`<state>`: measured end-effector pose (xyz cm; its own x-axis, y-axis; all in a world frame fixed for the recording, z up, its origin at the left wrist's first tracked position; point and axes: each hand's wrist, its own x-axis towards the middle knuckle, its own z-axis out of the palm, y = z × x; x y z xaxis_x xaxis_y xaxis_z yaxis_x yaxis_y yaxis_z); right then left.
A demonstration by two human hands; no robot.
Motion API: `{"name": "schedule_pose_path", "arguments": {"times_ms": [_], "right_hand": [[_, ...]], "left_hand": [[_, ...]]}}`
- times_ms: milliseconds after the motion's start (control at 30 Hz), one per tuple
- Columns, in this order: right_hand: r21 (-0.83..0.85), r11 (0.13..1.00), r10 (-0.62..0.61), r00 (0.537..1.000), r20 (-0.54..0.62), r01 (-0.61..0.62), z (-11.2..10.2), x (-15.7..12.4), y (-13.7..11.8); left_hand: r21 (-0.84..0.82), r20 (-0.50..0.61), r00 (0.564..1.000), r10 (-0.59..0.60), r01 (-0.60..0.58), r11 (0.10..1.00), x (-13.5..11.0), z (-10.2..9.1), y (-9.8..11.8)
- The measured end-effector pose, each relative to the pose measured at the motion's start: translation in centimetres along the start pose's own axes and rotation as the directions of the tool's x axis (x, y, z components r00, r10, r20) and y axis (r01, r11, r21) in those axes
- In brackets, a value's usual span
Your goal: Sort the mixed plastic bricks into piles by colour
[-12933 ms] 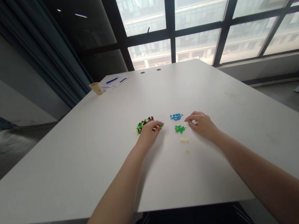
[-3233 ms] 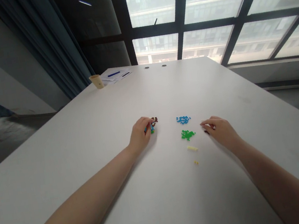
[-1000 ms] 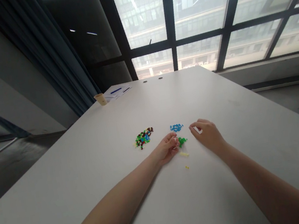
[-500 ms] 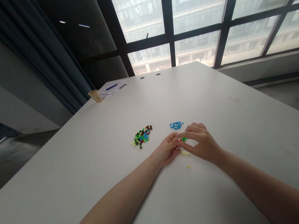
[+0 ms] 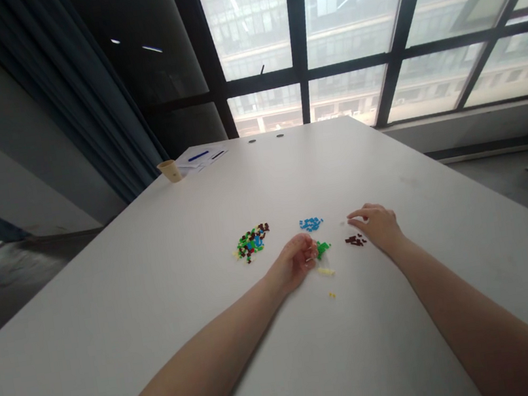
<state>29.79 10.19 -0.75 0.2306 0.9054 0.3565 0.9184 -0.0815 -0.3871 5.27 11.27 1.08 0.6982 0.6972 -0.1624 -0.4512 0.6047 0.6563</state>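
My left hand [image 5: 298,260] rests on the table with its fingers curled inward, closed on something I cannot make out. Just right of its fingertips lies a small pile of green toy bricks [image 5: 322,249]. Pale yellow bricks [image 5: 325,271] are in a short row below that pile, and a few tiny deeper yellow bricks [image 5: 331,294] lie nearer me. My right hand [image 5: 377,224] is over to the right, thumb and index fingertips close together in a pinch. Whatever is between them is too small to tell. A small whitish piece [image 5: 342,223] lies beside these fingertips, above dark brown bricks [image 5: 355,240].
A mixed heap of coloured bricks [image 5: 251,243] lies left of my left hand. Blue bricks [image 5: 311,224] form a pile beyond it. At the table's far left stand a paper cup [image 5: 169,171] and papers [image 5: 192,162] with a blue pen [image 5: 198,155].
My right hand has moved away from my left hand, to the right, uncovering the green and dark brown bricks. My left hand stays in nearly the same place, fingers curled.
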Motion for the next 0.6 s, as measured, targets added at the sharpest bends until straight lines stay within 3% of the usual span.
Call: {"name": "schedule_pose_path", "arguments": {"times_ms": [100,267,367,433,500,600], "right_hand": [[-0.021,1.000,0.010,0.998,0.069,-0.008,0.8,0.0,-0.6],[-0.049,0.995,0.085,0.995,0.053,-0.082,0.3,0.1,-0.3],[-0.077,0.988,0.136,0.989,0.062,-0.131,-0.3,0.0,-0.1],[-0.090,0.984,0.162,0.985,0.060,-0.156,-0.5,-0.1,-0.2],[-0.093,0.981,0.178,0.983,0.048,-0.173,-0.5,-0.1,-0.3],[-0.082,0.980,0.186,0.982,0.037,-0.182,-0.3,-0.1,-0.6]], "left_hand": [[0.024,0.007,1.000,-0.001,0.001,1.000,0.0,0.0,-0.1],[0.110,-0.035,0.995,0.092,-0.087,0.990,0.3,-0.2,-0.1],[0.230,-0.151,0.971,0.188,-0.151,0.962,0.1,-0.5,2.1],[0.406,-0.233,0.948,0.217,-0.108,0.907,-0.8,-1.0,4.7],[0.680,-0.239,0.928,0.285,-0.049,0.731,-2.2,-1.8,7.6],[0.963,-0.203,0.910,0.361,0.120,0.240,-4.4,-3.4,10.8]]}}
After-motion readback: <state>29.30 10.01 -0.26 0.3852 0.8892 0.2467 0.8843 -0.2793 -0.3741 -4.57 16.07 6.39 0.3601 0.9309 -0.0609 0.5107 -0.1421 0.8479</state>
